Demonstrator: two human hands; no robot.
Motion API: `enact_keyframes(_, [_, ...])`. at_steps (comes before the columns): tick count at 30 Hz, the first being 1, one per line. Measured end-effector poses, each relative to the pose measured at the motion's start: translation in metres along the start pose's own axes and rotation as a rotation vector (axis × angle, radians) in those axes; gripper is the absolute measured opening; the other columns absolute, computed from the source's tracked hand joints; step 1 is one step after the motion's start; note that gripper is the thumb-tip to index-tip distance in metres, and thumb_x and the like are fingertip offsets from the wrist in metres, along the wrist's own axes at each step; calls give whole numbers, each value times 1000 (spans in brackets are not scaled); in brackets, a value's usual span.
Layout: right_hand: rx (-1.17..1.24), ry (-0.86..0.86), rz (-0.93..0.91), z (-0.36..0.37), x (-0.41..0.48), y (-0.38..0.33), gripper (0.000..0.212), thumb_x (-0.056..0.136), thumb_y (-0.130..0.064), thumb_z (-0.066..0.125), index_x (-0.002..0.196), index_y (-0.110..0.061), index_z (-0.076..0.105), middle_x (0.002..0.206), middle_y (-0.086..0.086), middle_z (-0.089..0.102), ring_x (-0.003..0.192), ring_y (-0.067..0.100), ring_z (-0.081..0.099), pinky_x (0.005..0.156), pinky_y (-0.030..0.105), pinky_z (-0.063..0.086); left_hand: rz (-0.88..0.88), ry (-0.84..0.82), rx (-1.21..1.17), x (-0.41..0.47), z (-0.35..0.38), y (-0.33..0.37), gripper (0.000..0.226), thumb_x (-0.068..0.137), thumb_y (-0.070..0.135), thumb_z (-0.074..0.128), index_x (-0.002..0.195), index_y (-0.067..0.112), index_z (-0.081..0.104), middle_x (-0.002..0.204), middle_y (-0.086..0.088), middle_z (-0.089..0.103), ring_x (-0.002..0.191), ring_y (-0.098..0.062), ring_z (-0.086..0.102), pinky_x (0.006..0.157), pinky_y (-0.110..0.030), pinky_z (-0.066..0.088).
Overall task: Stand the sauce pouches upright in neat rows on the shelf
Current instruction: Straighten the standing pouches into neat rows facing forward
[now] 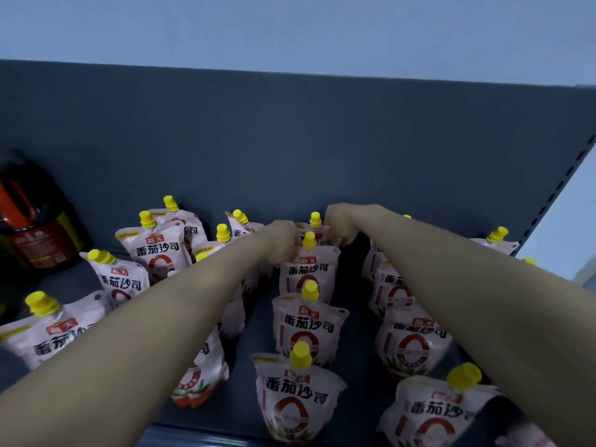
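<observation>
— What do the sauce pouches (pixel 309 330) look like?
— White and soft, with a red ring, dark writing and a yellow cap (pixel 300 353) on top.
— Where are they?
— On the shelf (pixel 354 366), all to the right of the dark bottle (pixel 35 221).
— Which way do they point?
— Tall way up, caps at the top, writing facing the person. The ones nearest the bottle lean over.
— And the hands?
— Both reach to one middle pouch (pixel 308 275), well right of the bottle. The left hand (pixel 283 241) has curled fingers gripping its top corner. The right hand (pixel 340 222) is curled too, just beside its cap, but I cannot tell if it holds anything.
</observation>
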State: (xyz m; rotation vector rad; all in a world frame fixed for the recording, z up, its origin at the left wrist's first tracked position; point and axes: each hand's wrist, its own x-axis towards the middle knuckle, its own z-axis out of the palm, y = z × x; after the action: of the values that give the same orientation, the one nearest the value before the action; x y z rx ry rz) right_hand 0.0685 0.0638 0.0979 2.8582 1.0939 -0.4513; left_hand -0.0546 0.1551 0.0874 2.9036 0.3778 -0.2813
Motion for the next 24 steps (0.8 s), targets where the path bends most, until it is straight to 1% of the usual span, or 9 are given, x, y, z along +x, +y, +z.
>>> enact_keyframes(3, [-37,18,6,0,3,-3,31,88,-14,63,61,-14,47,61,0,52,51,14,52,49,23,44,1,-17,-17,5,1,0,41,89,11,56,53,11,37,59,-1,35,72,-21,41,49,-22,28])
enact_keyframes(7, [-67,41,9,-1,5,0,31,89,-17,62,63,-9,48,61,3,46,68,24,52,53,28,39,-10,-2,-93,8,3,0,30,89,10,57,61,1,50,58,0,35,71,-20,40,49,-22,28])
enact_keyframes(12, [-34,63,-11,4,10,6,37,91,-20,58,57,-12,46,59,3,45,49,17,42,47,26,33,29,33,-120,11,4,0,42,88,7,57,50,11,38,55,1,35,52,-10,33,48,-20,28])
enact_keyframes(16, [22,28,10,4,1,8,37,91,-25,57,57,-11,49,58,3,49,51,19,47,46,25,35,39,44,-156,10,4,2,33,86,7,60,56,7,47,55,3,36,52,-8,33,47,-19,27])
enact_keyframes(18, [35,-7,8,-1,-11,6,34,92,-29,56,70,-4,61,63,5,52,63,23,51,47,24,35,44,50,-162,9,5,3,18,86,7,60,70,-2,61,56,3,38,54,-10,36,47,-18,28])
enact_keyframes(20, [30,-12,9,-9,-23,5,28,92,-24,56,99,-1,69,75,6,56,69,21,50,46,19,33,43,50,-153,7,5,3,16,85,7,61,74,-6,62,57,2,39,55,-11,38,48,-19,28])
enact_keyframes(21, [53,-10,18,-13,-29,6,26,90,-18,58,108,-3,68,78,6,58,66,20,51,46,17,34,48,45,-143,5,4,3,16,85,5,60,74,-6,62,59,1,40,59,-13,42,48,-20,29])
enact_keyframes(23, [107,8,37,-24,-41,7,32,84,-7,63,116,-4,66,86,9,63,60,15,52,52,16,40,81,37,-110,2,2,2,12,84,3,58,88,-7,64,69,-8,54,74,-24,52,55,-22,34])
enact_keyframes(24, [116,44,48,-28,-46,8,34,83,-5,64,117,-4,66,94,13,66,63,16,54,53,15,40,103,40,-100,0,0,1,17,83,1,56,96,-4,65,83,-13,62,84,-28,56,61,-24,37])
